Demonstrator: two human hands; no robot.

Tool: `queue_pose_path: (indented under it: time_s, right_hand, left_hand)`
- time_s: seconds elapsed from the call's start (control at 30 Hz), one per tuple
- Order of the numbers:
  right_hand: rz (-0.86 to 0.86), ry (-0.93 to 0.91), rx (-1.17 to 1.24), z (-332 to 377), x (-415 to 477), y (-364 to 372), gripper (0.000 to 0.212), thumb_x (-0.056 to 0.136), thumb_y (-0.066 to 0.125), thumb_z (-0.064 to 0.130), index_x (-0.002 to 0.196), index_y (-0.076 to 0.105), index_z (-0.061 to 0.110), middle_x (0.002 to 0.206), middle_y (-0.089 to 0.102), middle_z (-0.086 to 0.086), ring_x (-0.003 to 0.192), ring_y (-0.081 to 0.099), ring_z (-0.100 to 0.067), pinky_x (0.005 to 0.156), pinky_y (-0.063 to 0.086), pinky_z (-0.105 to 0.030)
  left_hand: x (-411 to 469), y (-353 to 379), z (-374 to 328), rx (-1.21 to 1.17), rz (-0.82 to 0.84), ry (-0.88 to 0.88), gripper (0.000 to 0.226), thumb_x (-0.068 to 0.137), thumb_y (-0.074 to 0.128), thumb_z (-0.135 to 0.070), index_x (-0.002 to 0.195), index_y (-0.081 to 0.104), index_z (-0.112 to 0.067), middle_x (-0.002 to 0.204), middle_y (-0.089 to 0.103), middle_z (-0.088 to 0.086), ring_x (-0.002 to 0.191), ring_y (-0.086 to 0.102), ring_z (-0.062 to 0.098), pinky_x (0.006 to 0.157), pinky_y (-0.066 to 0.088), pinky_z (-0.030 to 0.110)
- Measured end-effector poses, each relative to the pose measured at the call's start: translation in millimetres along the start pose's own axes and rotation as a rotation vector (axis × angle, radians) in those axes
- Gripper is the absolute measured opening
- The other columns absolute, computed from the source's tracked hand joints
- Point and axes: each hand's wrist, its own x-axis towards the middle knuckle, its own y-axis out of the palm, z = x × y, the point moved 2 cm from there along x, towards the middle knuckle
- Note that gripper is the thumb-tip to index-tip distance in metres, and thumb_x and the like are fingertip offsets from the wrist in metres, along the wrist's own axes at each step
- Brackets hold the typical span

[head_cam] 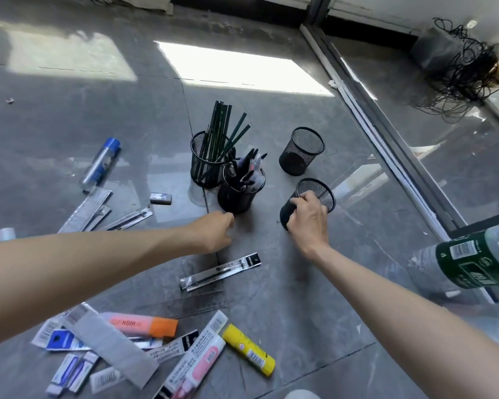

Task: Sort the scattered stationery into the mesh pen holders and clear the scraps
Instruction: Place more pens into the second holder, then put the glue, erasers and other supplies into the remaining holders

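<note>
My right hand (308, 220) grips the tilted mesh holder (321, 194), fingers curled round its wall. Left hand (213, 230) sits just beside the pen-filled holder (236, 197); fingers curled, grip indeterminate.

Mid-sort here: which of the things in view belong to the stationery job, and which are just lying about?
Job: holder with pencils, holder with pens, empty holder, tilted holder in the right hand, yellow glue stick, orange-capped highlighter, refill pack, eraser.
Lying about: tangled cables, green-labelled bottle.
</note>
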Motion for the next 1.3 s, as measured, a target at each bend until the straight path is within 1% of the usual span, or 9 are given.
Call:
queue_pose_path:
  time_s: [0.13,0.27,0.47,0.73,0.87,1.0,1.07,1.17,1.3]
  right_hand:
    - [-0.006,-0.150,0.076,26.0,-30.6,0.5,0.030,0.068,0.053,-0.010,0.088,0.072,0.003,0.089,0.059,-0.013,0.081,0.058,-0.036,0.072,0.048,-0.041]
    - [0.025,-0.265,0.130,53.3,-59.5,4.7,0.028,0.064,0.051,0.001,0.082,0.072,0.005,0.082,0.059,-0.010,0.073,0.058,-0.032,0.065,0.051,-0.039]
    - [0.094,-0.377,0.243,77.8,-83.5,4.4,0.020,0.071,0.052,0.008,0.076,0.070,0.005,0.081,0.059,-0.008,0.071,0.060,-0.029,0.059,0.049,-0.031]
    - [0.211,-0.593,0.326,115.7,-96.6,5.5,0.032,0.076,0.042,0.016,0.080,0.071,0.003,0.082,0.060,-0.009,0.073,0.060,-0.029,0.064,0.050,-0.032]
    - [0.224,-0.719,0.357,140.4,-99.8,10.8,0.036,0.076,0.039,0.019,0.080,0.070,0.003,0.083,0.060,-0.013,0.072,0.059,-0.031,0.063,0.052,-0.039]
    - [0.054,-0.901,0.187,158.1,-102.8,12.6,0.033,0.071,0.041,0.011,0.095,0.063,0.007,0.114,0.048,-0.019,0.106,0.049,-0.037,0.088,0.040,-0.044]
    - [0.020,-1.156,0.106,157.2,-110.8,12.5,0.031,0.068,0.043,0.013,0.098,0.054,0.014,0.114,0.041,-0.012,0.109,0.043,-0.030,0.089,0.032,-0.039]
    - [0.260,-1.584,0.027,145.4,-136.2,15.7,0.021,0.069,0.046,0.019,0.088,0.052,0.013,0.090,0.052,-0.006,0.082,0.046,-0.024,0.075,0.038,-0.033]
    - [0.561,-1.469,-0.043,118.8,-160.3,34.0,0.024,0.074,0.043,0.025,0.092,0.055,0.014,0.078,0.060,0.000,0.066,0.053,-0.022,0.056,0.045,-0.030]
  left_hand:
    - [-20.9,7.8,8.4,0.210,0.076,-0.016,0.036,0.084,0.061,-0.026,0.112,0.049,-0.008,0.118,0.050,0.012,0.106,0.053,0.031,0.073,0.038,0.031]
    - [-34.3,23.1,15.3,0.290,0.127,-0.044,0.052,0.078,0.069,-0.040,0.113,0.046,-0.009,0.118,0.051,0.013,0.107,0.055,0.031,0.072,0.040,0.032]
    - [-49.3,35.8,4.3,0.375,0.164,0.018,0.034,0.080,0.062,-0.023,0.108,0.052,-0.008,0.115,0.058,0.013,0.103,0.058,0.031,0.071,0.045,0.032]
    - [-103.2,27.3,46.8,0.482,0.201,-0.040,0.036,0.082,0.057,-0.013,0.117,0.050,-0.009,0.116,0.059,0.013,0.106,0.057,0.030,0.070,0.040,0.029]
    - [-139.5,13.4,82.0,0.411,0.130,-0.206,0.018,0.083,0.050,-0.017,0.098,0.057,-0.010,0.109,0.063,0.014,0.101,0.060,0.032,0.070,0.043,0.030]
    - [-168.4,7.6,102.1,0.275,0.129,-0.290,0.013,0.091,0.044,-0.029,0.083,0.045,-0.018,0.103,0.064,0.013,0.091,0.058,0.029,0.073,0.044,0.032]
    - [-182.8,12.5,101.3,0.266,0.189,-0.265,0.017,0.095,0.042,-0.031,0.085,0.045,-0.018,0.103,0.063,0.012,0.085,0.054,0.027,0.069,0.041,0.030]
    - [-202.5,28.6,89.2,0.270,0.235,-0.191,0.018,0.095,0.041,-0.030,0.096,0.048,-0.013,0.105,0.061,0.013,0.093,0.056,0.031,0.067,0.035,0.030]
    - [-215.8,56.6,67.7,0.415,0.204,-0.004,0.034,0.097,0.039,-0.033,0.123,0.043,-0.012,0.104,0.062,0.017,0.090,0.059,0.036,0.061,0.032,0.032]
